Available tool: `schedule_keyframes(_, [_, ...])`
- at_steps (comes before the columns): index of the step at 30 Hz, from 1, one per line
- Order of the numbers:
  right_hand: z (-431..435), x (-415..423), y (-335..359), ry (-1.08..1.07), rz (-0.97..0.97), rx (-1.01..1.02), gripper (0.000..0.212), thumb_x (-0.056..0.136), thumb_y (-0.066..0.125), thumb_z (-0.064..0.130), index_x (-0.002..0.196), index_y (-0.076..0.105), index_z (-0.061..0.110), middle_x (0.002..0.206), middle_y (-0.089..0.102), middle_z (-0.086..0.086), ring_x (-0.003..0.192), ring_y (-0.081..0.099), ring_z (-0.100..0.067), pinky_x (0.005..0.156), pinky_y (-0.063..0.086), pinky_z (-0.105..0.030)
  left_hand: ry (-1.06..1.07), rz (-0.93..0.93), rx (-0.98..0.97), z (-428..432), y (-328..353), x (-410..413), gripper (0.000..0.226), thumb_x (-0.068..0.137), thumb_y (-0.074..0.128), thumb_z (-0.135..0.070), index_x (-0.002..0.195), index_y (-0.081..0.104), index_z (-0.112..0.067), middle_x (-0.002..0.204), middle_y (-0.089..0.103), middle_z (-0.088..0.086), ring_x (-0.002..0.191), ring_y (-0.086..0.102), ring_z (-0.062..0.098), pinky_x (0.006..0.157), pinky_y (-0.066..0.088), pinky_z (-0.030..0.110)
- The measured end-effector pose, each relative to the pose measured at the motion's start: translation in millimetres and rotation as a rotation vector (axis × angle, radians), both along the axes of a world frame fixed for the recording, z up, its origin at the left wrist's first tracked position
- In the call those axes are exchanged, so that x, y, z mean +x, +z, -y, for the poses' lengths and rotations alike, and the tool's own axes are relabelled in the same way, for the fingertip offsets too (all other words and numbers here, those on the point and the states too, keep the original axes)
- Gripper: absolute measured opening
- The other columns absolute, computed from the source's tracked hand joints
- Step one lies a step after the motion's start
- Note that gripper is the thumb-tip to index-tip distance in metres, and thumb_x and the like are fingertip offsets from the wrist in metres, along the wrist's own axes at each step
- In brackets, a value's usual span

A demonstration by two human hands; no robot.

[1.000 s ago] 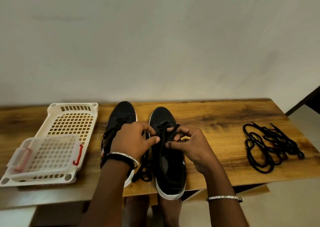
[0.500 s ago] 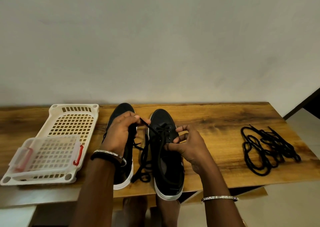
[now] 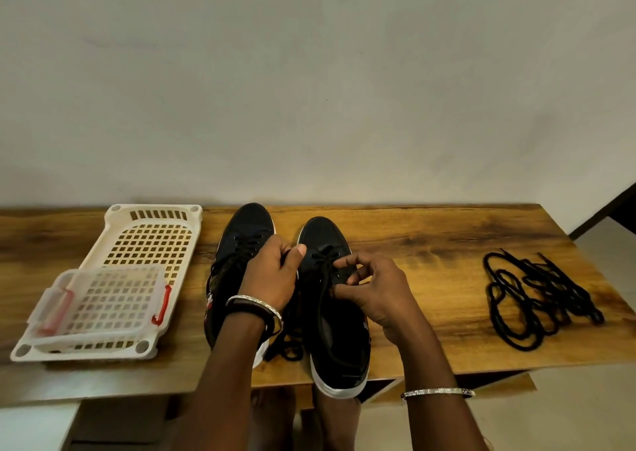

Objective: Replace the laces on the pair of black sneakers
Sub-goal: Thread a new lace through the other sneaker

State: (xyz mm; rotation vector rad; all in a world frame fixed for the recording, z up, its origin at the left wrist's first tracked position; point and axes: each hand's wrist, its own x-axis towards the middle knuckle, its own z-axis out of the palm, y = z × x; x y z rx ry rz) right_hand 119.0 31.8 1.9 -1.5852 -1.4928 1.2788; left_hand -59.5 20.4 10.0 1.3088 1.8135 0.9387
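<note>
I see the left hand closed, its grip clamped on the lace of the right sneaker, thumb raised beside the tongue area; the lace itself is partly hidden under the fingers, so I cannot tell exactly where it is pinched. The right hand works on the same shoe, forefinger and thumb pressed together on the lace at the upper eyelets. A silver bangle and a dark band circle the left wrist, and a thin silver bangle sits further up the right forearm.

Loose black lace trails from the right sneaker down between the two shoes and lies in a small heap on the bench, near its front edge. The left sneaker stands just beside the right one, toe pointing at the wall, still laced, its heel hidden behind the left wrist. The right sneaker's white-soled heel overhangs the front edge of the bench.

Well apart to the right, I see a tangle of spare black laces lying flat on the wood. To the left, near the left sneaker, rests a cream perforated plastic tray, with a smaller clear perforated lid bearing red clips lying in its near end. A plain pale wall rises behind the bench.
</note>
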Motion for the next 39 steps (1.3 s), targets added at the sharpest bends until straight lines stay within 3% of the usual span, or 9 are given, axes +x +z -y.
schedule_keyframes(3, [0, -1, -1, -0.005, 0.011, 0.016, 0.037, 0.071, 0.086, 0.006, 0.099, 0.074, 0.027, 0.080, 0.062, 0.000, 0.081, 0.067, -0.015, 0.073, 0.059, -0.027, 0.033, -0.117, 0.094, 1, 5, 2, 0.027, 0.101, 0.051, -0.034, 0.082, 0.041, -0.017, 0.067, 0.049, -0.003, 0.059, 0.047, 0.014, 0.055, 0.036, 0.029])
schedule_keyframes(10, [0, 1, -6, -0.053, -0.048, 0.002, 0.034, 0.071, 0.087, 0.011, 0.097, 0.076, 0.029, 0.079, 0.067, -0.002, 0.083, 0.071, -0.020, 0.074, 0.061, -0.030, -0.118, -0.282, -0.066, 5, 6, -4, 0.011, 0.095, 0.060, -0.025, 0.090, 0.051, -0.022, 0.077, 0.064, 0.000, 0.070, 0.063, 0.018, 0.073, 0.055, 0.038])
schedule_keyframes(14, [-2, 1, -8, -0.069, -0.084, -0.019, 0.035, 0.070, 0.087, 0.010, 0.099, 0.076, 0.027, 0.079, 0.066, -0.003, 0.078, 0.068, -0.019, 0.076, 0.062, -0.037, -0.149, -0.342, -0.176, 8, 7, 1, 0.008, 0.096, 0.058, -0.031, 0.104, 0.056, -0.033, 0.077, 0.068, -0.002, 0.052, 0.066, 0.014, 0.063, 0.060, 0.032])
schedule_keyframes(19, [-4, 6, -7, -0.063, -0.142, -0.078, 0.047, 0.068, 0.088, 0.007, 0.107, 0.070, 0.024, 0.080, 0.067, -0.003, 0.077, 0.069, -0.019, 0.073, 0.063, -0.035, -0.128, -0.609, -0.119, 1, 3, 18, 0.024, 0.096, 0.060, -0.034, 0.120, 0.066, -0.036, 0.114, 0.066, -0.002, 0.102, 0.065, 0.021, 0.084, 0.056, 0.034])
schedule_keyframes(26, [-5, 7, -7, -0.134, -0.122, -0.044, 0.044, 0.068, 0.087, 0.009, 0.104, 0.067, 0.024, 0.083, 0.070, -0.005, 0.084, 0.073, -0.023, 0.076, 0.063, -0.042, -0.049, -0.809, 0.022, -1, 2, 27, 0.019, 0.094, 0.052, -0.047, 0.101, 0.065, -0.035, 0.115, 0.056, -0.013, 0.123, 0.041, 0.014, 0.101, 0.025, 0.042])
schedule_keyframes(29, [-5, 9, -5, -0.165, -0.132, -0.033, 0.043, 0.068, 0.087, 0.008, 0.103, 0.067, 0.024, 0.087, 0.070, -0.007, 0.083, 0.073, -0.024, 0.074, 0.064, -0.042, 0.050, -0.671, 0.071, -2, 5, 23, 0.028, 0.094, 0.051, -0.053, 0.085, 0.067, -0.031, 0.087, 0.064, -0.014, 0.113, 0.049, 0.011, 0.099, 0.017, 0.043])
schedule_keyframes(32, [-5, 11, -1, -0.138, -0.155, 0.014, 0.035, 0.073, 0.086, 0.007, 0.101, 0.071, 0.023, 0.086, 0.069, -0.008, 0.081, 0.072, -0.022, 0.072, 0.062, -0.037, 0.108, -0.171, 0.102, -4, 8, 16, 0.038, 0.090, 0.056, -0.058, 0.072, 0.068, -0.026, 0.069, 0.068, -0.009, 0.086, 0.064, 0.009, 0.099, 0.033, 0.045])
schedule_keyframes(35, [-3, 9, 11, -0.136, -0.336, 0.111, 0.011, 0.083, 0.079, 0.009, 0.093, 0.076, 0.011, 0.072, 0.067, 0.001, 0.063, 0.063, -0.003, 0.059, 0.051, -0.017, 0.098, 0.422, 0.189, -5, 17, 16, 0.034, 0.097, 0.057, -0.039, 0.077, 0.075, -0.018, 0.069, 0.071, -0.004, 0.076, 0.067, 0.012, 0.083, 0.049, 0.034])
schedule_keyframes(39, [2, 3, 27, 0.053, -0.551, 0.105, 0.017, 0.094, 0.067, 0.013, 0.100, 0.074, 0.000, 0.067, 0.067, 0.012, 0.060, 0.059, 0.004, 0.054, 0.043, -0.008, -0.044, 0.545, 0.243, -4, 20, 24, 0.016, 0.090, 0.065, -0.026, 0.089, 0.080, -0.020, 0.096, 0.076, 0.000, 0.100, 0.069, 0.014, 0.088, 0.052, 0.026])
